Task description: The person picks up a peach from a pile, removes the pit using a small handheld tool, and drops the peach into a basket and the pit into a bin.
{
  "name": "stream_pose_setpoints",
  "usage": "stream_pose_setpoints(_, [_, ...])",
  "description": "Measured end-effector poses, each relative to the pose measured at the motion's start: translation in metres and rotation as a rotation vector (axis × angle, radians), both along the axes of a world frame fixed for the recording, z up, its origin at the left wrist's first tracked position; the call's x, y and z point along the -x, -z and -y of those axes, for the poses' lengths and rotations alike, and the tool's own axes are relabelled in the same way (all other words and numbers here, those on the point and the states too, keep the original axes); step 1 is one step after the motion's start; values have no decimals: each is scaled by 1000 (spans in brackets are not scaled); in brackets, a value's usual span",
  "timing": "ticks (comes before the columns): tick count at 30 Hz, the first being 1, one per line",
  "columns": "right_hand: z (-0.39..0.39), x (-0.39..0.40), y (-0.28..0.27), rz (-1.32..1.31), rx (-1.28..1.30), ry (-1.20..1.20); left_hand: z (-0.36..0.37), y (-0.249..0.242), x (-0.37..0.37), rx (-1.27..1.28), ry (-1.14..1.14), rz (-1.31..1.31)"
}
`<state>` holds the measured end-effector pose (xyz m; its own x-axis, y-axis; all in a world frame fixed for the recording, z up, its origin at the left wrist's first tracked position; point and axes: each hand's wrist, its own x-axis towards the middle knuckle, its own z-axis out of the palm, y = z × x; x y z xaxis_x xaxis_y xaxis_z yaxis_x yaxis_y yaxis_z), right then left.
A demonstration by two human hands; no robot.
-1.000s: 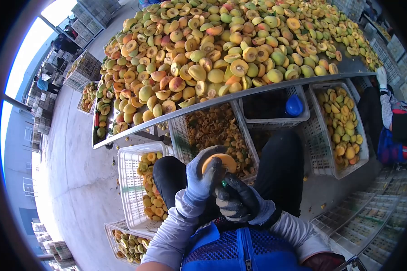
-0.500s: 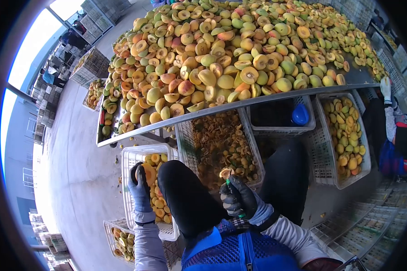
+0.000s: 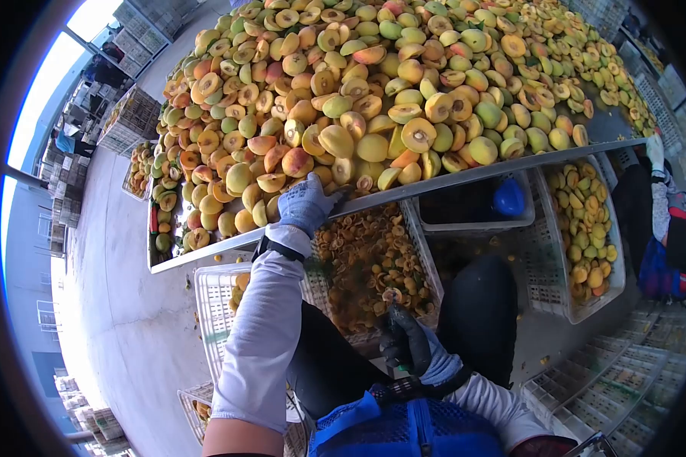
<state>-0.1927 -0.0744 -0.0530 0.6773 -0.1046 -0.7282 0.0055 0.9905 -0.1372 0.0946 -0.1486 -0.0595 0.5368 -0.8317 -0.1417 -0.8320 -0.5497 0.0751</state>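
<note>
My left hand, in a grey-blue glove, reaches over the table's metal rim to the near edge of the heap of halved peaches. Its thumb is spread away from the fingers, and no fruit shows in it. Low between my knees, my right hand, in a dark-palmed glove, is closed around a slim tool with a green handle, mostly hidden by the fingers. A small brownish fruit scrap sits at the tool's tip, above a crate of peach scraps.
A white crate stands left of my knee, partly behind my forearm. Under the table are a crate with a blue scoop and another holding peach halves. At the right, another person's sleeve shows. Stacked crates stand far left.
My left hand has moved up from the white crate, where it held a peach half, to the table's edge; that half is gone from it. My right hand has shifted slightly.
</note>
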Motion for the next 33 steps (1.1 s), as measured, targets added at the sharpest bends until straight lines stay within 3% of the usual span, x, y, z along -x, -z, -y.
stream_pose_setpoints(3, [0, 3, -1, -29, 66, 24, -3, -3, -13, -47, 37, -97])
stream_pose_setpoints(5, [1, 6, 3, 262, 31, -43, -9, -5, -22, -23, 116, -84])
stream_pose_setpoints(9, [6, 10, -14, 480, 24, -65, -32, -21, -3, 228, 70, -1])
stream_pose_setpoints(10, [6, 9, -16, 451, 79, -42, -44, -18, 1, 473, 158, 25])
stream_pose_setpoints(15, [9, 2, -28, 406, 264, 20, -88, -44, 59, 716, 240, 8])
stream_pose_setpoints(18, [15, -5, -34, 126, 454, 111, -118, -67, 101, 765, 353, 10])
stream_pose_setpoints(22, [21, -7, -45, 76, 628, 81, -148, -78, 135, 670, 605, 79])
stream_pose_setpoints(25, [21, -1, -45, 172, 609, 51, -154, -68, 136, 793, 505, -254])
stream_pose_setpoints(27, [14, 3, -44, 209, 564, 93, -162, -60, 158, 1008, -23, -1054])
stream_pose_setpoints(28, [10, 3, -43, 246, 507, 132, -152, -59, 170, 1204, -102, -1277])
stream_pose_setpoints(29, [6, 1, -42, 247, 506, 129, -159, -63, 167, 941, -238, -1258])
stream_pose_setpoints(31, [2, -7, -36, 281, 722, 127, -165, -47, 169, 856, -569, -1630])
stream_pose_setpoints(33, [0, -6, -21, 250, 726, 88, -170, -26, 166, 962, -575, -1545])
